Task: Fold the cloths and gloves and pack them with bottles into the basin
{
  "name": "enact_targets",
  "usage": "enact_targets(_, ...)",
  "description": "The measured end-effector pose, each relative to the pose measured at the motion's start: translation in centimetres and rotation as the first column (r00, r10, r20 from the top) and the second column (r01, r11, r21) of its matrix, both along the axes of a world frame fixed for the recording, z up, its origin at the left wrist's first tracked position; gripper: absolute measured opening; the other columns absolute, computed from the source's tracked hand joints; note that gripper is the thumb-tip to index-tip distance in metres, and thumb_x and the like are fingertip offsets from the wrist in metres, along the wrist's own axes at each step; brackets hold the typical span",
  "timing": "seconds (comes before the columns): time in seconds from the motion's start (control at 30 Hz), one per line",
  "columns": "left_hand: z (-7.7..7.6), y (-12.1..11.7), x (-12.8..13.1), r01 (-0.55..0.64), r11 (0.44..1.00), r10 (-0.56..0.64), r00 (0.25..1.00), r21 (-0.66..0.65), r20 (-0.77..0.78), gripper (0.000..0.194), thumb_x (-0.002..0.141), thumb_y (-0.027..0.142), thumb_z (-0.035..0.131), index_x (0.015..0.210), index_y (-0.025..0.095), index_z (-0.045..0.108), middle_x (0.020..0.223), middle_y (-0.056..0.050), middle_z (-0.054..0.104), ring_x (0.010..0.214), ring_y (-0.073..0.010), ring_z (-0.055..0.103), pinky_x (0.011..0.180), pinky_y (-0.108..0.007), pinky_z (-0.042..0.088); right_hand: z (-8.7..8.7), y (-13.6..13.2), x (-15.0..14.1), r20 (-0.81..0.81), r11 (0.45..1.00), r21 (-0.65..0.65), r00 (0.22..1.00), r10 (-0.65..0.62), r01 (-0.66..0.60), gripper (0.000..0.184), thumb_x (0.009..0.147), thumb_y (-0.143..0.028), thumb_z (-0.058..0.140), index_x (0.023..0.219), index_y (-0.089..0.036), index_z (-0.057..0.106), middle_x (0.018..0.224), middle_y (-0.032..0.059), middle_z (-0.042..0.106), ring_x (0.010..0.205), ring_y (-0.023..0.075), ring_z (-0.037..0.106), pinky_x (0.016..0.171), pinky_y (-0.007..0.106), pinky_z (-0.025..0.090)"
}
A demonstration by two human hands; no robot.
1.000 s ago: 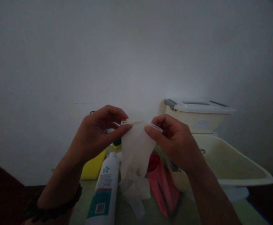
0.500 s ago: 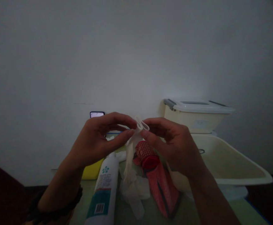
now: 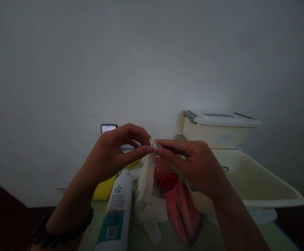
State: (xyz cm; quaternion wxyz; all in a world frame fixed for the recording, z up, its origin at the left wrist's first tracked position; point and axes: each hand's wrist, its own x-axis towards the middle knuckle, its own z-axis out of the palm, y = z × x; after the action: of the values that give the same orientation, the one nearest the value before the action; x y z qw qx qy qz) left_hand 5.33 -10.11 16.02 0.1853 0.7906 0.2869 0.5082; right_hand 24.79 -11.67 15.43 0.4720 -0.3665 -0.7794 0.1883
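A pale wall (image 3: 152, 69) is seen behind a greenish surface (image 3: 206, 238), whose right edge is trimmed in blue. The right edge is overhung by a cream basin (image 3: 267, 203). Beyond it, by the far right corner, a lidded box (image 3: 217, 134) is set near the wall. Left of the middle, a white bottle (image 3: 116, 212) with a teal label is seen, its cap pointed toward the far edge. A red cloth item (image 3: 182, 212) is spread nearer the middle, with a red patterned cylinder (image 3: 165, 170) placed at its far end. Above the middle of the surface, a white glove (image 3: 146, 174) is held by its gathered cuff; whether its lower end is rested on the surface cannot be told. The cuff is pinched between thumb and fingers by the left hand (image 3: 112, 157) and the right hand (image 3: 197, 165), both grips being closed on it. Near the far edge, a lit phone (image 3: 108, 128) is partly hidden by the left hand.
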Motion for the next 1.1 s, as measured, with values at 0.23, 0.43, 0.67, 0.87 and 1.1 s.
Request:
enact_targets(0.23,-0.01,0.32,-0.55,0.073,0.997,-0.072,0.99,0.009,-0.123,0.005,0.076,0.019,0.071,0.08,0.022,0.071,0.078,-0.001,0.071,0.073,-0.0135,0.065,0.068,-0.022,0.052,0.2,-0.2,0.41,0.034,0.987,-0.095,0.99,0.137,-0.133,0.026,0.087,-0.028,0.055,0.108,-0.024,0.07,0.091,0.0,0.076,0.075,0.0129,0.069,0.061,0.02,0.054)
enact_targets(0.43,0.05,0.2,-0.48,0.034,0.998,-0.027,0.991,0.051,-0.132,0.005,0.076,0.018,0.071,0.079,0.021,0.071,0.076,0.0,0.07,0.071,-0.012,0.063,0.066,-0.021,0.049,0.19,-0.23,0.34,0.04,0.99,-0.091,0.993,0.113,-0.109,0.026,0.084,-0.026,0.059,0.108,-0.022,0.07,0.079,-0.0007,0.076,0.061,0.0109,0.065,0.05,0.019,0.051)
enact_targets(0.67,-0.28,0.57,-0.55,0.087,0.994,-0.081,0.992,0.067,-0.094,0.009,0.076,0.015,0.07,0.083,0.02,0.07,0.08,0.001,0.07,0.075,-0.0109,0.064,0.068,-0.02,0.051,0.22,-0.19,0.47,0.058,0.99,-0.062,0.99,0.132,-0.129,0.026,0.085,-0.023,0.059,0.108,-0.02,0.07,0.089,0.0006,0.076,0.068,0.0104,0.068,0.056,0.016,0.052)
enact_targets(0.87,-0.29,0.52,-0.77,0.077,0.988,-0.055,0.986,0.137,-0.16,0.008,0.078,0.012,0.068,0.081,0.019,0.067,0.079,0.001,0.068,0.073,-0.0095,0.063,0.067,-0.019,0.051,0.17,0.0,0.63,0.083,0.991,-0.051,0.988,0.127,-0.123,0.026,0.086,-0.024,0.058,0.108,-0.021,0.07,0.088,-0.0004,0.076,0.068,0.0109,0.068,0.057,0.017,0.053)
enact_targets(1.1,-0.47,0.69,-0.7,0.104,0.983,-0.088,0.99,0.153,-0.112,0.011,0.079,0.008,0.065,0.082,0.019,0.065,0.081,0.001,0.066,0.076,-0.0095,0.062,0.067,-0.018,0.051,0.18,-0.08,0.36,0.07,0.995,0.018,0.993,0.093,-0.095,0.023,0.087,-0.022,0.057,0.105,-0.02,0.072,0.081,0.0,0.075,0.068,0.0092,0.068,0.06,0.015,0.051)
